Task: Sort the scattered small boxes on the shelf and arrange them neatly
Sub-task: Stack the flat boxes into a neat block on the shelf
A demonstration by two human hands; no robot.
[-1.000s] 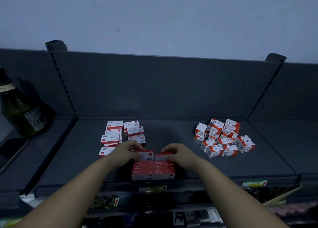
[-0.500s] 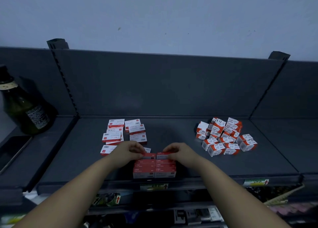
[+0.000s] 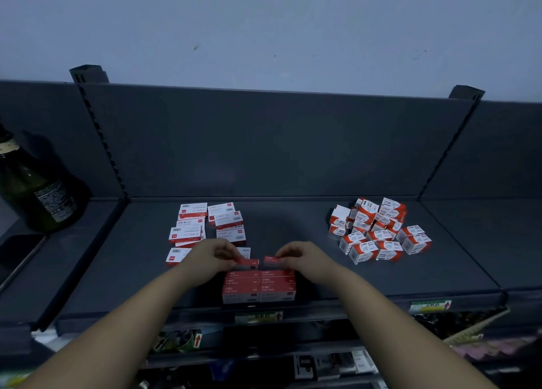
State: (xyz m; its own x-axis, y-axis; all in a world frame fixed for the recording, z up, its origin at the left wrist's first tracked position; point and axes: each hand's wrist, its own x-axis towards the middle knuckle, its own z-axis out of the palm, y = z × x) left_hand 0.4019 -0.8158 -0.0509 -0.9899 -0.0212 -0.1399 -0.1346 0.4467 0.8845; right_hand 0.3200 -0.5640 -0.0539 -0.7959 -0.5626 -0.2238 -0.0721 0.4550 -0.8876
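Head view: a dark grey shelf [image 3: 293, 236] spans the middle of the frame, with its back panel [image 3: 264, 142] above it and a pale wall [image 3: 264, 22] across the top.

Both forearms reach up from the bottom corners and the hands meet just below centre. The left hand [image 3: 212, 255] has its fingers curled and pinches the left end of a red box [image 3: 249, 262]. The right hand [image 3: 303, 256], also curled, pinches the right end of a second red box [image 3: 270, 260]. The two boxes lie end to end with a narrow gap between them. They sit at the far edge of a red stack [image 3: 259, 286], two columns side by side, which stands at the shelf's front lip.

Left of centre, just beyond the left hand, flat white boxes [image 3: 205, 224] with red bands lie in two loose, overlapping columns. One more white box [image 3: 177, 255] lies apart at the left of that hand, and the corner of another shows just past its fingers.

At the right of the shelf, well apart from the hands, is a jumbled pile of cube boxes [image 3: 378, 233], red and white, tilted at mixed angles.

At the far left a dark green bottle [image 3: 35, 195] stands on the neighbouring shelf. A price tag [image 3: 258, 318] sits on the front rail under the stack. Below it the lower shelves hold goods too dim to make out.
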